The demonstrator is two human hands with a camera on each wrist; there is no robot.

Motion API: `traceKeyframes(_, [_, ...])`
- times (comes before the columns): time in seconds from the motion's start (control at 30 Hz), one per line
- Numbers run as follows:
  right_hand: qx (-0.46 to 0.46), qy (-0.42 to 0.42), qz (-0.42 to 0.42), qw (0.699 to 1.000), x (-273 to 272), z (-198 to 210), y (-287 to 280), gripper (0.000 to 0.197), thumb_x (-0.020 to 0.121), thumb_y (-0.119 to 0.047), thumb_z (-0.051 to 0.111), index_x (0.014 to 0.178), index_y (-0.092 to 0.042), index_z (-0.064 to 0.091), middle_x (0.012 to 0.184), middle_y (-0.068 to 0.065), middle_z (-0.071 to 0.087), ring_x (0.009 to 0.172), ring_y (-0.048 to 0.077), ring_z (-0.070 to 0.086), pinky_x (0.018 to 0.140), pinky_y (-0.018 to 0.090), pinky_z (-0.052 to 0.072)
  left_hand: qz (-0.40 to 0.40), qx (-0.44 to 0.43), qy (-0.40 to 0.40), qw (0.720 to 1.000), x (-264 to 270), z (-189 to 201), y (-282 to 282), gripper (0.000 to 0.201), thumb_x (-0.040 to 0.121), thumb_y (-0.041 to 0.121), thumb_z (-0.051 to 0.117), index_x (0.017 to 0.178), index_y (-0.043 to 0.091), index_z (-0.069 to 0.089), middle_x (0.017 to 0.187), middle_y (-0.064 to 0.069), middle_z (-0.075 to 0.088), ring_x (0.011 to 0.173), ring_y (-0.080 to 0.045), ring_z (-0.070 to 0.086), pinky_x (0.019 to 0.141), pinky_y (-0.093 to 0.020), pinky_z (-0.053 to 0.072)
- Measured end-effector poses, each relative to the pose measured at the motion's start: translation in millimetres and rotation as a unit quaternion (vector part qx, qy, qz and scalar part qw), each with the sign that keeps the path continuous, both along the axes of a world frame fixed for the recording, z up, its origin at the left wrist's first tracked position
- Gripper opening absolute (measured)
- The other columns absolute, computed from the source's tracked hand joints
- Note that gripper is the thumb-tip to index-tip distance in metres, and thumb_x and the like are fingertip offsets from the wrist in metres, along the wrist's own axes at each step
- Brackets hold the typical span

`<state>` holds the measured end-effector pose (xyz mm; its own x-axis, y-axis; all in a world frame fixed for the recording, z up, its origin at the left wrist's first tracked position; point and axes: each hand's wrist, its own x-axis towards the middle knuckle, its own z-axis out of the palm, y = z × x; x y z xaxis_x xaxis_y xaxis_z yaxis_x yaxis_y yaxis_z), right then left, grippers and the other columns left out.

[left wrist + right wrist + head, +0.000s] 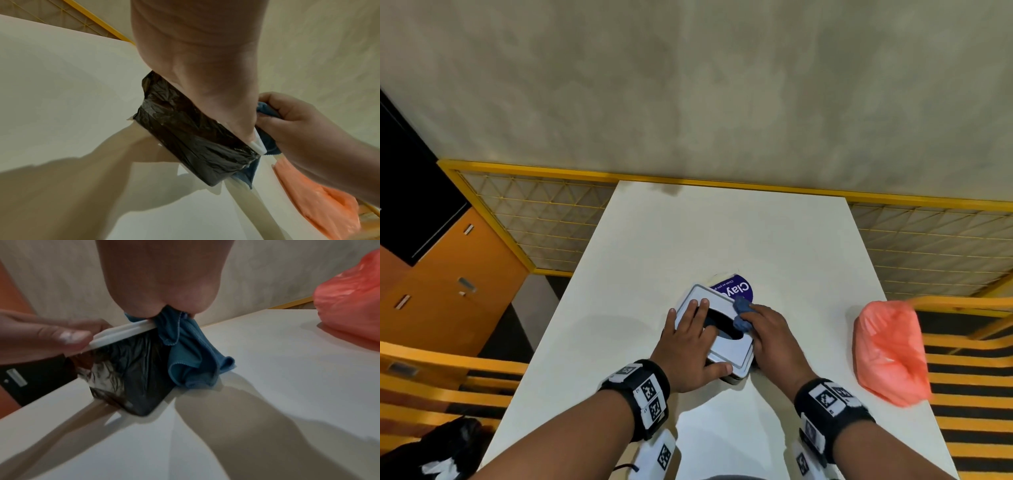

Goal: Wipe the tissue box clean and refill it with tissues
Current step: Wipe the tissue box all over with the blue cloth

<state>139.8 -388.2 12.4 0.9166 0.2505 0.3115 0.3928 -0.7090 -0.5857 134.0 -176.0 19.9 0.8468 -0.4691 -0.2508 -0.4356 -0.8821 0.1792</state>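
One tissue box (726,346), white-lidded with a dark oval slot and black-wrapped sides, is seen mid-bench (774,240), pressed under the spread fingers (693,310) of the left hand (688,346), while one blue cloth (741,313), bunched at the box's right edge, is pinched by the right hand (774,337).

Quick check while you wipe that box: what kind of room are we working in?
Probably an office or canteen-style seating area, not a home: a plain white table against a yellow-framed mesh partition, orange lockers to the left, and yellow-and-black slatted benches alongside.
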Motion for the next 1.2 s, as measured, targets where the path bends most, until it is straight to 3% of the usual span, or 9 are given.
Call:
traceKeyframes(0.2, [0.030,0.127,-0.106,0.986,24,0,-7,0.029,0.090,0.003,0.051,0.110,-0.013,0.064,0.109,0.007,0.060,0.101,0.023,0.056,0.081,0.022,0.035,-0.013,0.006,0.005,1.000,1,7,3,0.072,0.091,0.074,0.042,0.139,0.020,0.041,0.170,-0.010,-0.011,0.156,-0.028,-0.010,0.121,-0.059,-0.005])
traceKeyframes(0.27, [0.050,0.103,-0.136,0.984,23,11,-10,0.033,0.085,0.006,0.051,0.109,-0.013,0.064,0.106,0.006,0.059,0.101,0.024,0.055,0.080,0.024,0.036,-0.020,0.005,0.015,1.000,3,10,5,0.069,0.090,0.071,0.045,0.135,0.019,0.043,0.170,-0.008,-0.012,0.156,-0.027,-0.012,0.121,-0.061,-0.006])
traceKeyframes(0.37, [0.021,0.021,-0.063,0.998,3,28,-5,0.036,0.079,0.000,0.049,0.105,-0.021,0.064,0.103,-0.001,0.059,0.097,0.019,0.053,0.079,0.030,0.042,-0.033,0.010,0.031,0.999,8,14,7,0.062,0.088,0.063,0.050,0.130,0.017,0.045,0.170,-0.006,-0.012,0.156,-0.026,-0.012,0.119,-0.065,-0.008])
traceKeyframes(0.5, [-0.094,0.018,0.096,0.991,-35,16,11,0.036,0.079,-0.015,0.044,0.107,-0.021,0.065,0.108,0.002,0.061,0.096,0.021,0.054,0.077,0.032,0.046,-0.057,0.035,0.045,0.997,15,18,7,0.068,0.084,0.061,0.052,0.134,0.015,0.045,0.170,-0.005,-0.011,0.156,-0.027,-0.012,0.118,-0.067,-0.008])
traceKeyframes(0.63, [-0.085,0.003,0.049,0.995,-28,-8,7,0.039,0.074,0.000,0.062,0.109,-0.016,0.066,0.114,0.006,0.063,0.099,0.025,0.058,0.082,0.033,0.047,-0.066,0.042,0.047,0.996,18,21,8,0.082,0.082,0.062,0.050,0.147,0.014,0.038,0.170,-0.005,-0.010,0.156,-0.028,-0.011,0.118,-0.067,-0.008])
traceKeyframes(0.8, [-0.067,0.019,-0.022,0.997,-13,-7,8,0.032,0.085,-0.017,0.044,0.110,-0.018,0.065,0.111,0.002,0.062,0.098,0.023,0.056,0.081,0.033,0.046,-0.071,0.045,0.042,0.996,17,25,8,0.073,0.086,0.059,0.056,0.142,0.014,0.043,0.170,-0.006,-0.008,0.156,-0.028,-0.009,0.119,-0.066,-0.009])
traceKeyframes(0.97, [-0.004,0.166,-0.106,0.980,-5,1,-14,0.029,0.092,-0.005,0.052,0.116,-0.018,0.062,0.108,0.004,0.058,0.099,0.020,0.055,0.081,0.026,0.038,-0.068,0.067,0.073,0.993,26,33,13,0.073,0.086,0.070,0.049,0.141,0.023,0.048,0.170,0.004,-0.008,0.156,-0.023,-0.015,0.114,-0.069,-0.016])
traceKeyframes(1.07, [0.073,0.242,-0.079,0.964,-25,11,-22,0.023,0.092,-0.009,0.053,0.101,-0.028,0.063,0.101,-0.008,0.065,0.092,0.007,0.059,0.078,0.022,0.045,-0.043,0.059,0.072,0.995,30,41,8,0.082,0.084,0.085,0.033,0.133,0.025,0.060,0.170,0.010,0.001,0.155,-0.023,-0.017,0.112,-0.070,-0.020])
traceKeyframes(1.2, [0.107,0.327,0.002,0.939,-60,19,-22,0.025,0.089,-0.009,0.056,0.093,-0.032,0.065,0.094,-0.017,0.067,0.088,-0.001,0.061,0.075,0.014,0.045,0.015,0.050,0.015,0.999,17,37,-16,0.088,0.086,0.085,0.025,0.134,0.020,0.060,0.168,-0.001,0.014,0.154,-0.031,0.000,0.113,-0.071,-0.005])
